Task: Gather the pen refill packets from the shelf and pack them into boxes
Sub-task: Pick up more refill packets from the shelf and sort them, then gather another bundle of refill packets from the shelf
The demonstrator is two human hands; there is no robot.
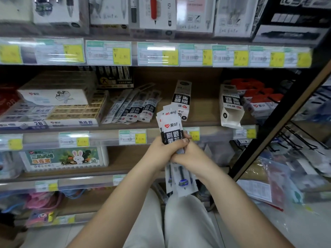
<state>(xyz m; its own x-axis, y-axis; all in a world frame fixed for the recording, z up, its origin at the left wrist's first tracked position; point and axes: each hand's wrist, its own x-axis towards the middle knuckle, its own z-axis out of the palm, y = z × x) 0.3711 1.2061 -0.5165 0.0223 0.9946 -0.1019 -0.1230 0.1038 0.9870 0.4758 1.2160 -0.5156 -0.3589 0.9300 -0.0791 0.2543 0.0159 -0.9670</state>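
Refill packets [171, 130], clamped in both hands' fingers [176, 143], should be squared flush before sliding into the open box [231, 106] right of them.

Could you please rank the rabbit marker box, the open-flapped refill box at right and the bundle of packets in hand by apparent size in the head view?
1. rabbit marker box
2. bundle of packets, though it is nearest the camera and partly hidden by both hands
3. open-flapped refill box

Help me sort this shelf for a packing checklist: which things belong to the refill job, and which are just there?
Job:
- refill packets in both hands
- left hand, right hand
- loose packets on shelf
- two open refill boxes

Just there:
- eraser boxes
- rabbit marker case
- price tags
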